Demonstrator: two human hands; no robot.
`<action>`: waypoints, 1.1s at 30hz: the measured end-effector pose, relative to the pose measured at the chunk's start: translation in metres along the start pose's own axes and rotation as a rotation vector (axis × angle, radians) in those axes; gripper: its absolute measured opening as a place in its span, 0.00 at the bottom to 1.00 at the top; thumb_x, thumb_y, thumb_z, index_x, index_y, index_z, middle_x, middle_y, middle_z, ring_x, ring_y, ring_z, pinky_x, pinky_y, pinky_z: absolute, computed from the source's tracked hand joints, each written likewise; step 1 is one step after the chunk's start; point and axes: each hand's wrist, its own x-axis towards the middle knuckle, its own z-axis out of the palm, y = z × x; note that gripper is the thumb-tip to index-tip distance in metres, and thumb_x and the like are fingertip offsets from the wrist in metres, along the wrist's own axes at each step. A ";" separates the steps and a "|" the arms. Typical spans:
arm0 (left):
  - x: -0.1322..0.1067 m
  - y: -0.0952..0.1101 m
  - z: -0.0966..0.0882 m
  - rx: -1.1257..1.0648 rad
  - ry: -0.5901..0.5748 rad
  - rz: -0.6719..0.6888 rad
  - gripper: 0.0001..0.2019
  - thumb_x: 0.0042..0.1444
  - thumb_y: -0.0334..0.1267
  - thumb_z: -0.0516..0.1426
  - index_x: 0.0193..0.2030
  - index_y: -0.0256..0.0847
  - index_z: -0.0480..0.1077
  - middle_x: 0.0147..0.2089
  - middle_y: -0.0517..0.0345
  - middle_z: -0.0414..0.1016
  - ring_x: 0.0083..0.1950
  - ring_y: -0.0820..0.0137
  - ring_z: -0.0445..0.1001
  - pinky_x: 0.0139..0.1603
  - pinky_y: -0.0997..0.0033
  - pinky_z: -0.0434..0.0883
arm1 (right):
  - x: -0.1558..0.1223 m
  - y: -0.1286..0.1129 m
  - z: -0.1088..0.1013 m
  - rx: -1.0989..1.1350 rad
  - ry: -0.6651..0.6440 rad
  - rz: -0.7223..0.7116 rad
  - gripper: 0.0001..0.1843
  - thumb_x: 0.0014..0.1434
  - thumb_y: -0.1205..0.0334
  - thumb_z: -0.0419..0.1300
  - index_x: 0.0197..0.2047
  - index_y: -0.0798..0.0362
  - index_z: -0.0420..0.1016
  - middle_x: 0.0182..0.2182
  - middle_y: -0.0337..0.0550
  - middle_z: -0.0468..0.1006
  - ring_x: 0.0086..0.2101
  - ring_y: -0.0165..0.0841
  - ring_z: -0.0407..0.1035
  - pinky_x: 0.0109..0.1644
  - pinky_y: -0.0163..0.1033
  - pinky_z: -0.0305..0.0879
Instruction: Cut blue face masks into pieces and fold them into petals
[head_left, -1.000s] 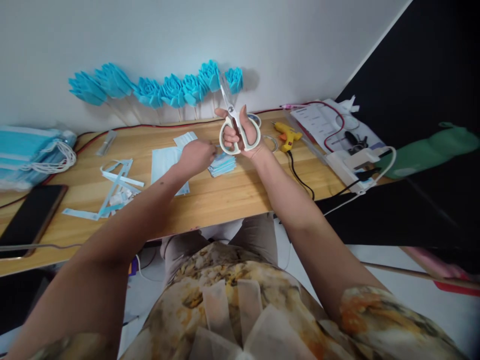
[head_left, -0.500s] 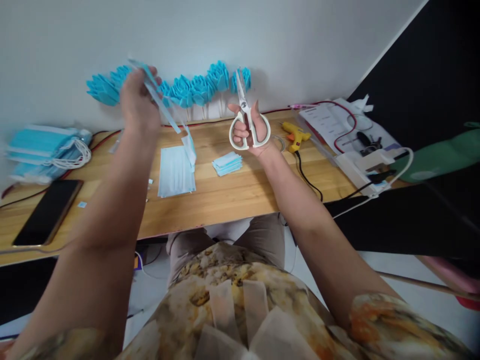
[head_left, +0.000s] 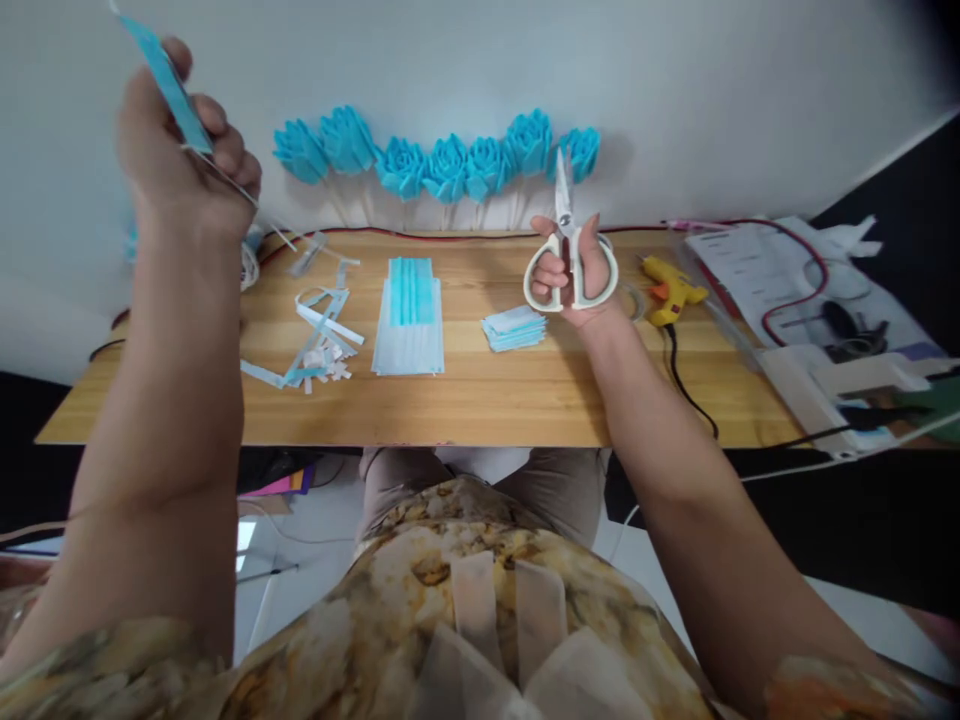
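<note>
My left hand [head_left: 191,150], raised at the upper left, is closed on a blue strip of mask fabric [head_left: 169,90] with a thin white cord trailing from it. My right hand [head_left: 596,270] has its fingers through the handles of white-handled scissors [head_left: 565,222]; the blades look closed and point up. Between the hands, a bright blue pleated mask piece [head_left: 411,290] lies flat on paler mask sheets [head_left: 409,350]. Just below the scissors sits a small stack of cut mask pieces [head_left: 514,328]. Cut strips and scraps [head_left: 322,340] lie in a heap nearer my left arm.
Several blue fabric flowers [head_left: 448,168] on stems stand against the wall behind the wooden table [head_left: 495,400]. Right of my right hand are a yellow glue gun [head_left: 670,292] with a black cord, papers [head_left: 750,260] and a white power strip [head_left: 825,385].
My left hand has swung left and up with the strip. The piece that was tilted over the mask sheets now lies flat on them. The view has shifted left; scissors stay in my right hand.
</note>
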 end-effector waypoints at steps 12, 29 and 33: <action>-0.063 -0.058 -0.077 1.038 -0.134 0.193 0.06 0.56 0.37 0.55 0.32 0.39 0.71 0.24 0.62 0.70 0.27 0.73 0.66 0.34 0.71 0.67 | -0.005 -0.004 0.010 -0.255 0.046 0.049 0.43 0.71 0.40 0.24 0.67 0.46 0.70 0.21 0.31 0.59 0.20 0.30 0.53 0.37 0.46 0.63; -0.104 -0.098 -0.053 1.203 -0.723 0.391 0.18 0.69 0.48 0.51 0.55 0.43 0.76 0.53 0.47 0.82 0.55 0.57 0.80 0.58 0.57 0.73 | -0.002 -0.007 0.009 -0.090 0.057 0.015 0.42 0.64 0.27 0.33 0.55 0.45 0.75 0.19 0.30 0.51 0.22 0.29 0.48 0.34 0.43 0.52; -0.098 -0.126 -0.009 1.374 -0.964 0.429 0.17 0.66 0.44 0.54 0.53 0.40 0.78 0.52 0.44 0.82 0.53 0.53 0.80 0.54 0.56 0.73 | -0.003 -0.020 0.005 -0.027 0.174 0.015 0.30 0.69 0.39 0.43 0.59 0.50 0.70 0.19 0.29 0.57 0.22 0.26 0.52 0.32 0.40 0.54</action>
